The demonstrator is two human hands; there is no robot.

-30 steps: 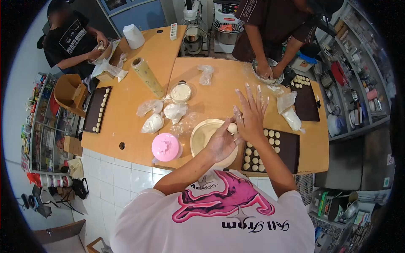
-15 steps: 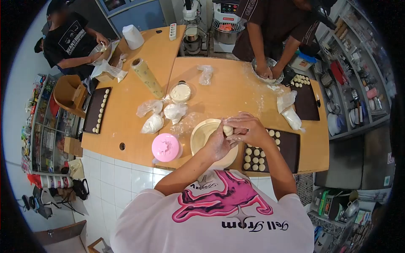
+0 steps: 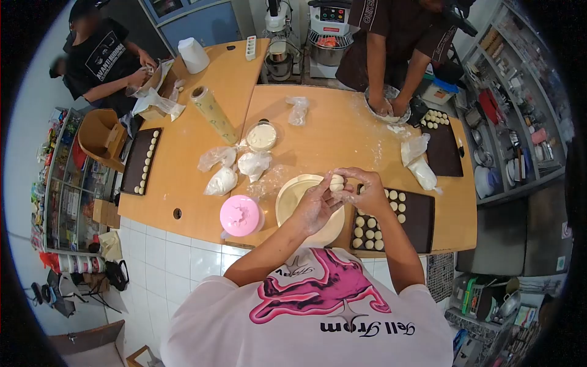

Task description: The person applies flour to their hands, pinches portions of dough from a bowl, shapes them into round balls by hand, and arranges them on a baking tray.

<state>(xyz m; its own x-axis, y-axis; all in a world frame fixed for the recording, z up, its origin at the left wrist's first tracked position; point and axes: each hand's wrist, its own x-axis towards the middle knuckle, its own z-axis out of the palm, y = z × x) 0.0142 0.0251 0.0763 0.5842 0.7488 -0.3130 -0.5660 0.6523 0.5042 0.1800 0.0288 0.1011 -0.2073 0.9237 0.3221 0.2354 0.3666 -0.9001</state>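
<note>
A small pale dough ball (image 3: 337, 182) sits between my two hands, just over the right side of a large cream bowl (image 3: 284, 199). My left hand (image 3: 315, 209) cups it from the left and below, its fingers dusted with flour. From the right, my right hand (image 3: 367, 191) curls its thumb and fingers around the same ball. The bowl's inside is partly covered by my left hand and forearm. Beside my right forearm lies a dark baking tray (image 3: 418, 223) with several dough balls in rows on its left part. A pink lidded container (image 3: 239, 215) stands left of the bowl.
Flour bags (image 3: 221, 181), a tub of white powder (image 3: 262, 136) and a film roll (image 3: 214, 114) lie ahead on the left. Two more trays (image 3: 443, 147) (image 3: 133, 162) hold dough balls. Across the table, one person's hands work in a metal bowl (image 3: 371, 110); another person stands far left.
My hands have opened up slightly around the dough ball, which now shows more and sits a little higher and further right. The person at far left has moved their hands over the box.
</note>
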